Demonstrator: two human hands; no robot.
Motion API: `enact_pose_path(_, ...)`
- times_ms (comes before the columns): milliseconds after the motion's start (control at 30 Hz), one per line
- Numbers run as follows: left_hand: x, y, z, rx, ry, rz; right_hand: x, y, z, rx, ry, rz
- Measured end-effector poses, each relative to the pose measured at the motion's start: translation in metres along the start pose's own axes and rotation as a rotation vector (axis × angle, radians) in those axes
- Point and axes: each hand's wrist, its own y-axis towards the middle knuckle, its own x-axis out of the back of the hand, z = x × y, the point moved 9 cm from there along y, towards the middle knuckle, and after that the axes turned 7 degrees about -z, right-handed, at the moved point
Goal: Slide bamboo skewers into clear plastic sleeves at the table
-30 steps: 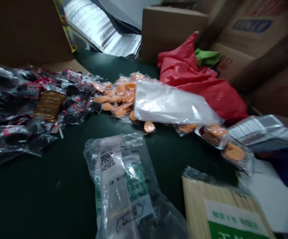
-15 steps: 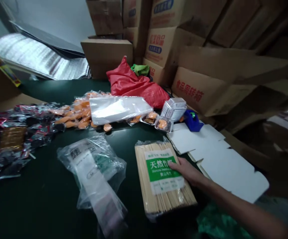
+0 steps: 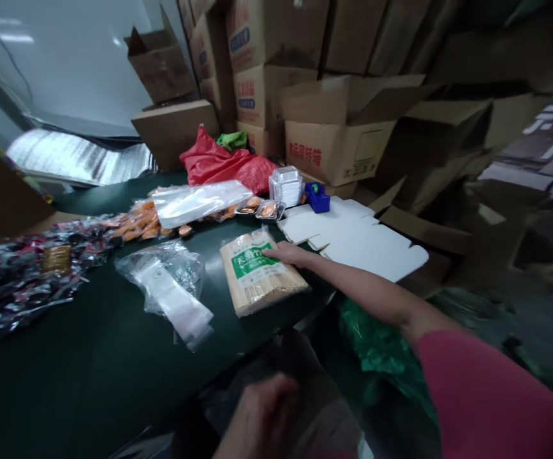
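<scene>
green-labelled, clear-wrapped, flat pack of pale sticks (image 3: 261, 274) lies on the dark green desk (image 3: 94, 357); your right hand (image 3: 291, 254) grips its right edge, likely positioning it. lifting would need support beneath. your left hand (image 3: 267, 405) is too blurred to tell open from closed.

The stick pack (image 3: 265, 280) is tan, its label (image 3: 256, 260) green-and-white.

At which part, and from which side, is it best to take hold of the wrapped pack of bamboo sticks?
Probably by its right edge, coming from the right, thumb on top, where the right hand is. The pack lies label up, a broad slab, so its edge suits a pinch across the thickness; the clear bag lies to its left.
</scene>
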Motion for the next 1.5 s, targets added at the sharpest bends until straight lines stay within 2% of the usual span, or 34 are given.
enact_pose_path(67,0.013,0.034,-0.041,-0.278,0.269,-0.079,0.013,-0.003,0.018,0.062,-0.109,-0.079)
enact_pose_path(133,0.020,0.069,-0.067,-0.486,0.566,-0.187,0.031,-0.019,0.037,0.155,-0.187,-0.174)
enact_pose_path(200,0.013,0.101,-0.066,-0.551,0.790,-0.140,0.047,-0.049,0.047,0.267,-0.237,-0.250)
enact_pose_path(267,0.004,0.120,-0.053,-0.574,0.924,-0.073,0.050,-0.087,0.046,0.389,-0.266,-0.275)
enact_pose_path(367,-0.001,0.126,-0.039,-0.585,1.023,-0.082,0.031,-0.135,0.029,0.542,-0.299,-0.270)
enact_pose_path(467,-0.004,0.122,-0.039,-0.594,1.084,-0.129,0.016,-0.155,0.014,0.653,-0.352,-0.424)
enact_pose_path(567,-0.008,0.124,-0.043,-0.608,1.103,-0.120,0.009,-0.150,0.009,0.676,-0.378,-0.523)
enact_pose_path(767,-0.014,0.131,-0.040,-0.579,1.055,-0.115,0.003,-0.140,0.017,0.749,-0.410,-0.525)
enact_pose_path(933,-0.013,0.132,-0.039,-0.532,1.087,-0.148,-0.003,-0.135,0.021,0.744,-0.395,-0.565)
enact_pose_path(1200,-0.013,0.133,-0.044,-0.527,1.036,-0.182,0.007,-0.125,0.013,0.641,-0.289,-0.687)
enact_pose_path(1500,-0.009,0.130,-0.040,-0.525,0.894,-0.229,0.020,-0.123,0.002,0.574,-0.029,-0.641)
